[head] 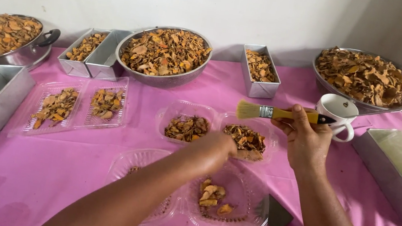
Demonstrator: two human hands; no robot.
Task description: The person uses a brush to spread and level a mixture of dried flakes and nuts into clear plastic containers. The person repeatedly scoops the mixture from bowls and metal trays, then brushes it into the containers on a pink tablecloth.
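Bare forearms, seemingly no sleeves

We see our right hand [306, 139] gripping a yellow-handled brush [278, 113], bristles pointing left, above a clear tray [217, 132] with two heaps of dried orange-brown slices. Our left hand [217, 146] reaches into that tray's right half, fingers hidden among the slices. Nearer us lies another clear tray [243, 223] holding a few slices [211, 196], with a scraper [276, 213] at its right edge. A white mug [338, 113] stands just behind the brush. Farther back on the pink cloth [43, 174] sit a colander [164, 54], two big bowls and small metal tins, all filled with slices.
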